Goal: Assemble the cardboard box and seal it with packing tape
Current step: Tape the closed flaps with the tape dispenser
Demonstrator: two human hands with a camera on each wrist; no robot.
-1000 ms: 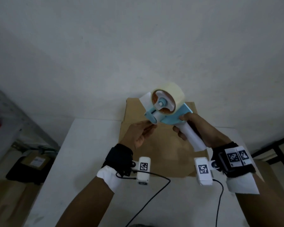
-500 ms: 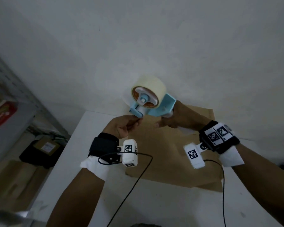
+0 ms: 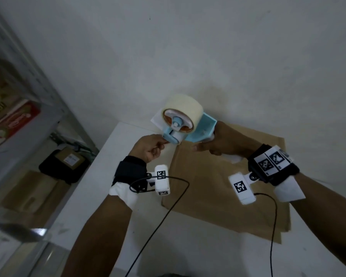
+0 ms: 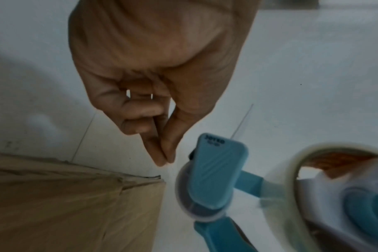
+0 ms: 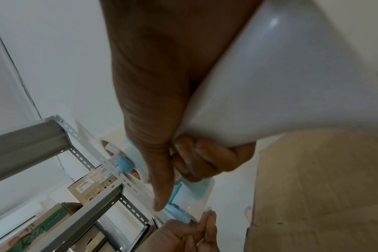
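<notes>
- Cardboard, brown and folded flat, is the cardboard box (image 3: 224,188); it lies on the white desk (image 3: 108,192), filling the centre and the 3 o'clock side of the head view.
- None of its walls stand and none of its flaps are folded, so by my judgement assembly has not begun and the sealing is all still to do.
- Held in the air above the far edge of the box, at about 12 o'clock from the wrists, is a light blue tape dispenser (image 3: 188,130) carrying a pale tape roll (image 3: 183,108).
- Right hand (image 3: 218,142): its fingers are curled round the dispenser's white handle, a full grip, seen close in the right wrist view.
- Left hand (image 3: 150,146): thumb and forefinger are pressed together in a pinch just beside the dispenser's front roller, at its 9 o'clock side. Its other fingers are curled in.
- Whether clear tape sits inside that pinch cannot be told; nothing shows between the fingertips (image 4: 164,160). The pose suggests the free tape end is being found or drawn out.
- Grey metal shelving (image 3: 48,96) stands at 9 o'clock, with printed packets on it and cartons near the floor below.
- Black cables (image 3: 158,226) run from the wrist cameras across the desk and the box edge; they could snag as the box is raised.
- Both hands are occupied by the dispenser, so I judge it must be put down before folding can start.
</notes>
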